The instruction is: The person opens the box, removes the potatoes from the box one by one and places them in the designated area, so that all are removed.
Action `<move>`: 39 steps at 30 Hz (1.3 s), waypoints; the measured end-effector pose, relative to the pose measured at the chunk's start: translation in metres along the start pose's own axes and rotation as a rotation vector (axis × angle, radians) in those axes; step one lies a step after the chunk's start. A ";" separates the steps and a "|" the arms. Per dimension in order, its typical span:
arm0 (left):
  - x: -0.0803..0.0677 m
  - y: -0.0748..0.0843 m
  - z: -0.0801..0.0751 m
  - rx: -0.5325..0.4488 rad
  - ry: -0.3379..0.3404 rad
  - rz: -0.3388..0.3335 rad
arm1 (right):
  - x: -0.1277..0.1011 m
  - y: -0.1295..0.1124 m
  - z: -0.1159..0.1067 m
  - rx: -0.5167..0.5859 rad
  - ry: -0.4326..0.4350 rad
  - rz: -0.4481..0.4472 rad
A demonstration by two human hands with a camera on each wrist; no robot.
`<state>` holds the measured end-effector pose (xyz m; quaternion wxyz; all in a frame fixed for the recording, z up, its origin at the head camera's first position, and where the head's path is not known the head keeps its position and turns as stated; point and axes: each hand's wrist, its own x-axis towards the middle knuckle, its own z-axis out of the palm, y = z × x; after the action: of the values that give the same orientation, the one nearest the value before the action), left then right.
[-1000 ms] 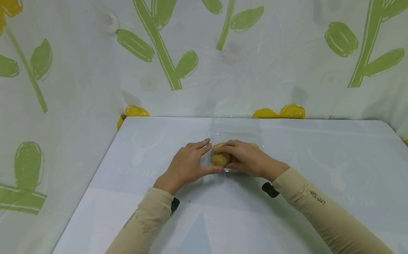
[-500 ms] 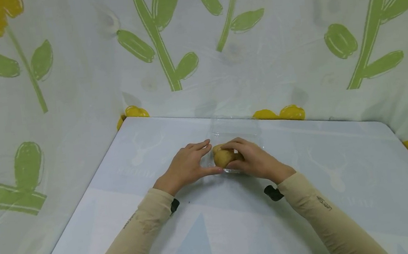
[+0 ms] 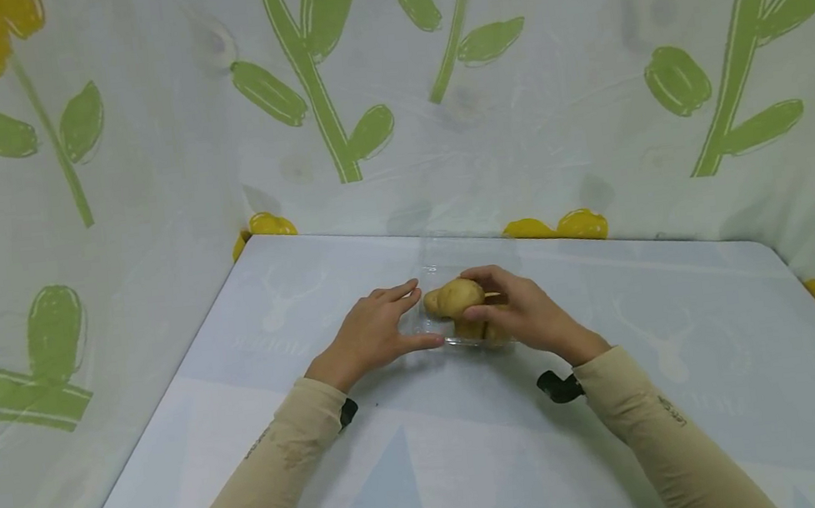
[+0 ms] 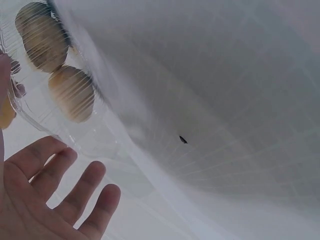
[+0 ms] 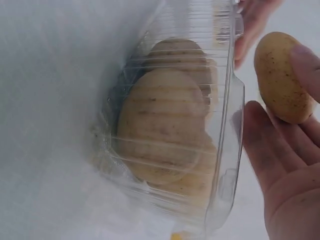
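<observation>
While gripping a potato (image 3: pixel 460 296), right hand (image 3: pixel 528 316) above clear container (image 5: pixel 220 165).

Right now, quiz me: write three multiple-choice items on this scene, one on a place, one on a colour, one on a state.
1. Where is the potato that the right hand grips?
A. lifted over the clear plastic container
B. on the table's near edge
C. under the left sleeve

2. What colour are the stems on the backdrop?
A. red
B. green
C. black

3. How does the left hand lie?
A. fist closed round a potato
B. fingers straight at the container's side
C. raised off the table, away from the container

Answers: 1 A, the head view shows it above the container's rim. 2 B, the stems and leaves are green. 3 B, the left wrist view shows spread fingers beside the ribbed wall.
</observation>
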<state>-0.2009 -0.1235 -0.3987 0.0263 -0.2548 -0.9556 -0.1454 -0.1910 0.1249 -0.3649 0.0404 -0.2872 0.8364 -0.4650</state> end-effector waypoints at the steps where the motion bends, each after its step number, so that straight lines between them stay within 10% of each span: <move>1: 0.000 0.000 0.000 -0.005 -0.001 -0.001 | -0.002 -0.004 -0.001 0.030 0.012 0.022; 13: -0.001 0.001 0.000 -0.014 0.011 0.003 | -0.013 -0.006 -0.015 0.382 0.254 -0.006; 39: -0.001 0.001 -0.001 -0.042 -0.007 0.007 | -0.039 0.030 -0.055 0.256 0.385 -0.008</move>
<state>-0.1997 -0.1228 -0.3974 0.0180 -0.2593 -0.9515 -0.1646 -0.1903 0.1981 -0.3658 -0.0854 -0.1890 0.7618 -0.6137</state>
